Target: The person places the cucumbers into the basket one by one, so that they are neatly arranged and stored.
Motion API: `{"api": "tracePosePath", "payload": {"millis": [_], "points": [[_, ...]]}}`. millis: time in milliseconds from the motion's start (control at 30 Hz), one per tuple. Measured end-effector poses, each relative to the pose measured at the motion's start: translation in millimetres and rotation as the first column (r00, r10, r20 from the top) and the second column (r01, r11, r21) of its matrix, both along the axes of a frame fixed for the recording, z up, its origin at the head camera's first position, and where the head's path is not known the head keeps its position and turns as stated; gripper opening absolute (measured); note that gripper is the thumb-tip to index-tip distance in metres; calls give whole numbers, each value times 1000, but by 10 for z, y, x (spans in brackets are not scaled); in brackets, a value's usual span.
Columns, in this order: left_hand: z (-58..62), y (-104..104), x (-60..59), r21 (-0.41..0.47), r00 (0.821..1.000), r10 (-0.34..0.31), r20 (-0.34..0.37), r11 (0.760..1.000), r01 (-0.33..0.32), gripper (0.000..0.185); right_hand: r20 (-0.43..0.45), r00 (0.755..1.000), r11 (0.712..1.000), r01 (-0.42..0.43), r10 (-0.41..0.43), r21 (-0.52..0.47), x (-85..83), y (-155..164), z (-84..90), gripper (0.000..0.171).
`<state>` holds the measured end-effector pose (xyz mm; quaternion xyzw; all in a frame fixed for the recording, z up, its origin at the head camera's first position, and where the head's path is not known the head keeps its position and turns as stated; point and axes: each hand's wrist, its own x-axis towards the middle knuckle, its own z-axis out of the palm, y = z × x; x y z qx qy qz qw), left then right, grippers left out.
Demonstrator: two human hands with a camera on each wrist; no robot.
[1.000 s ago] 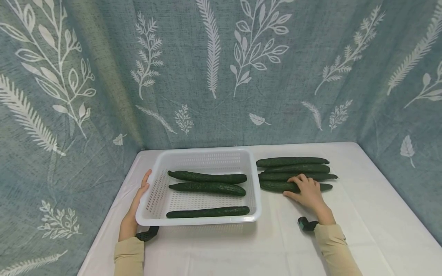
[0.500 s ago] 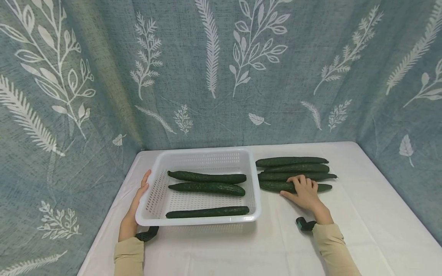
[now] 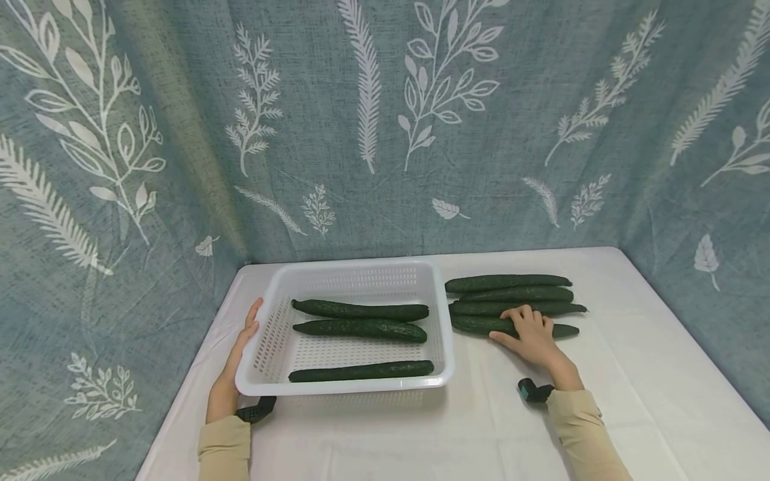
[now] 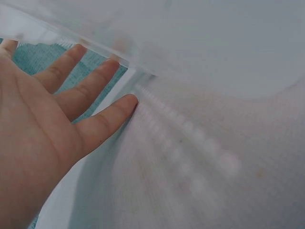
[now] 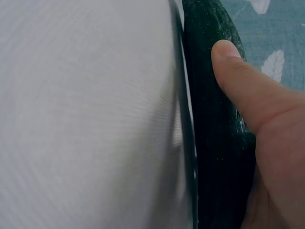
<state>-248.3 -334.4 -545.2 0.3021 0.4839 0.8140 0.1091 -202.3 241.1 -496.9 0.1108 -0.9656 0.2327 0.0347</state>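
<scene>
My right hand (image 3: pixel 535 341) holds the nearest of several dark green cucumbers at the right, its fingers over the far side and the thumb on the near side. That cucumber (image 3: pixel 481 325) lies on the white cloth, and in the right wrist view the thumb (image 5: pixel 238 76) lies along its skin. A white perforated plastic basket (image 3: pixel 343 388) stands left of this group. My left hand (image 3: pixel 237 354) rests with extended fingers along the basket's left side; the left wrist view shows those fingers (image 4: pixel 90 90) spread beneath the rim. Inside the basket lie three cucumbers (image 3: pixel 361 371).
Behind the held cucumber, several others (image 3: pixel 508 283) lie side by side, their left ends close to the basket's right wall. A white cloth (image 3: pixel 373 441) covers the table. Blue-green leaf-patterned curtains (image 3: pixel 337 133) stand behind and at both sides.
The right hand's thumb has shifted slightly left along the cucumber since a second ago. The left hand and basket keep their places.
</scene>
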Motion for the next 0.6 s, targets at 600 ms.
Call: {"api": "tracePosePath", "payload": {"millis": [600], "points": [[833,447,483,-249,968,213,134,952,-175,50,-7,1000,1000,-8,8,-15,11,20,154,52]]}}
